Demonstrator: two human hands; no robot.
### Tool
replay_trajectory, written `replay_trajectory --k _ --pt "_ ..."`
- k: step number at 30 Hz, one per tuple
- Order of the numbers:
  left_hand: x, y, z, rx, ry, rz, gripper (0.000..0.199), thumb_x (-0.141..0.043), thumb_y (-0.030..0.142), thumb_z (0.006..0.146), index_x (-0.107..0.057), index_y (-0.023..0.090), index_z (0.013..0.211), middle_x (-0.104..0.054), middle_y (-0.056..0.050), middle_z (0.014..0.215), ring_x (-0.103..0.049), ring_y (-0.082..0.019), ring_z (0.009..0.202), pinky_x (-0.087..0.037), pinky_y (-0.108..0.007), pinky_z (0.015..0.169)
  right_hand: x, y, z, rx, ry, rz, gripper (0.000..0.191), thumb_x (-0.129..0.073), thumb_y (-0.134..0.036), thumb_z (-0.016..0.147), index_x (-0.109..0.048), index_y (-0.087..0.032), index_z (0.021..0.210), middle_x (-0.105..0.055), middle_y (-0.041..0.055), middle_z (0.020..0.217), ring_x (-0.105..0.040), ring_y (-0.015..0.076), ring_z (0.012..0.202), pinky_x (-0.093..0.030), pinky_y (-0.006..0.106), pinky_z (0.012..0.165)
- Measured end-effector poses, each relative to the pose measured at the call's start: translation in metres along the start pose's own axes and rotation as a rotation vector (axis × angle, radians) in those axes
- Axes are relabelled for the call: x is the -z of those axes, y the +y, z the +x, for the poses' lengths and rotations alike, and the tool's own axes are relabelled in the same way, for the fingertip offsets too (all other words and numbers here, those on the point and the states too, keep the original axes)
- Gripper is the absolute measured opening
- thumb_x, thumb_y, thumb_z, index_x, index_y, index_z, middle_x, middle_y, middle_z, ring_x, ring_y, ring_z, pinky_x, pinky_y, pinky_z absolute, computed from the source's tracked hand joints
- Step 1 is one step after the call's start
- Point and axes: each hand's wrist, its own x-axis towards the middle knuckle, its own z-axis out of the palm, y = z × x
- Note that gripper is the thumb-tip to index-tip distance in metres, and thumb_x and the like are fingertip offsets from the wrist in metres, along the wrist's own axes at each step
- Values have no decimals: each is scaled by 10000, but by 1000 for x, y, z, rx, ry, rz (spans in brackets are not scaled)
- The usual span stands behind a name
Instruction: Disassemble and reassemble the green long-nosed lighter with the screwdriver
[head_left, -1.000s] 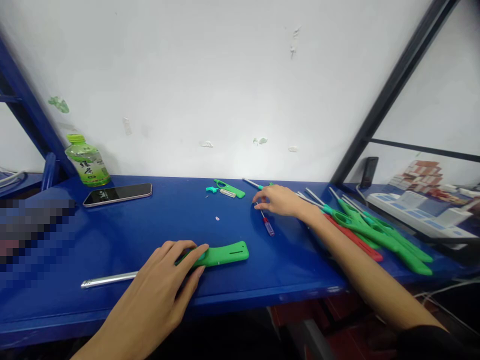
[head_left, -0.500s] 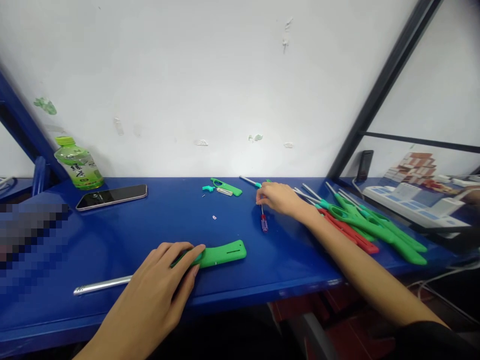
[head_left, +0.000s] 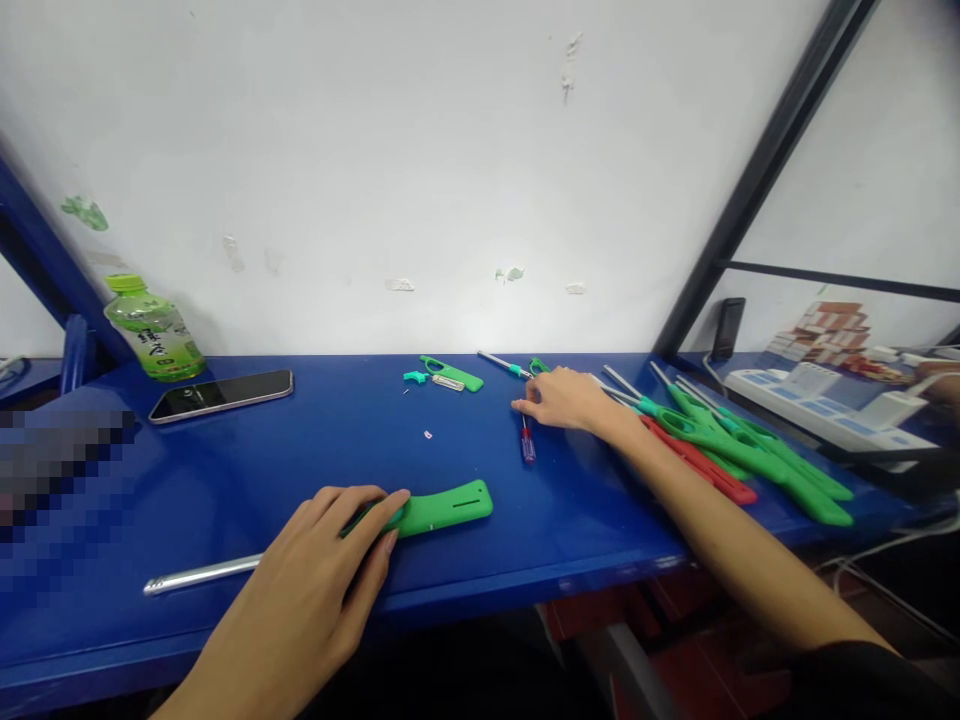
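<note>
A green long-neck lighter (head_left: 446,508) lies along the front of the blue table, its silver tube pointing left. My left hand (head_left: 322,560) is closed around its trigger end. Farther back, my right hand (head_left: 566,397) hovers low with thumb and fingertips apart; some of its fingers are hidden. Just under that thumb is a small screwdriver (head_left: 528,445) with a red and purple handle, lying on the table. Behind the right hand are another lighter's metal tube with a teal part (head_left: 506,366) and a green piece (head_left: 538,366), partly covered.
Several green and red lighters (head_left: 750,450) are piled at the right. Near the wall lie a green casing half (head_left: 461,375), a teal trigger piece (head_left: 415,377) and a clear fuel tank (head_left: 448,383). A phone (head_left: 225,395) and a green bottle (head_left: 156,330) stand left.
My right hand has shifted slightly right and its pinch has opened beside the screwdriver's shaft, uncovering more of the green piece behind. My left hand and its lighter stay put.
</note>
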Motion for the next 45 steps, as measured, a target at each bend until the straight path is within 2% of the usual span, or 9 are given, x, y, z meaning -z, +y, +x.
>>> replay_trajectory --k 4,8,16,21,29,38,45 --pt "-1 0 0 -8 -7 2 361 -515 319 1134 -641 269 1469 -736 -72 1275 -688 -290 1091 -566 -480 978 1 -5 -2 -4 -58 -23 341 -697 -438 1070 -705 -185 1300 -734 96 1293 -737 239 1086 -634 467 956" --pt "-1 0 -1 -4 1 -2 357 -506 315 1137 -642 276 1465 -738 -68 1288 -690 -284 1102 -564 -466 980 5 -5 -2 1 -84 -16 346 -707 -397 1067 -692 -198 1349 -709 110 1365 -729 255 1134 -638 473 966" --pt "-2 -1 -1 -9 -11 13 373 -505 312 1140 -630 259 1488 -727 -74 1292 -686 -284 1107 -558 -479 995 10 2 -3 -35 -80 -15 340 -709 -406 1065 -701 -187 1326 -722 105 1333 -732 257 1131 -632 483 973" --pt "-2 -1 -2 -2 -21 12 380 -502 328 1145 -613 265 1503 -722 -72 1300 -676 -289 1121 -557 -482 990 14 2 -5 6 -103 16 333 -705 -405 1067 -703 -192 1323 -724 104 1331 -733 254 1126 -633 478 972" --pt "-2 -2 -2 2 -30 5 377 -505 332 1144 -605 282 1504 -717 -68 1304 -658 -298 1122 -548 -489 986 20 -2 -8 65 -125 68 280 -697 -407 1072 -735 -187 1241 -761 80 1223 -746 233 1061 -630 462 962" --pt "-2 -2 -4 -10 -38 8 380 -498 323 1148 -583 267 1515 -702 -76 1308 -649 -301 1133 -548 -507 984 18 1 -7 31 -159 69 315 -706 -400 1067 -711 -195 1306 -725 101 1330 -731 251 1127 -631 474 976" --pt "-1 -2 -3 -12 -22 15 378 -488 329 1150 -593 277 1509 -716 -77 1296 -662 -300 1118 -544 -506 990 18 4 -6 53 -134 141 280 -712 -398 1064 -729 -186 1248 -747 88 1269 -741 239 1088 -632 459 960"
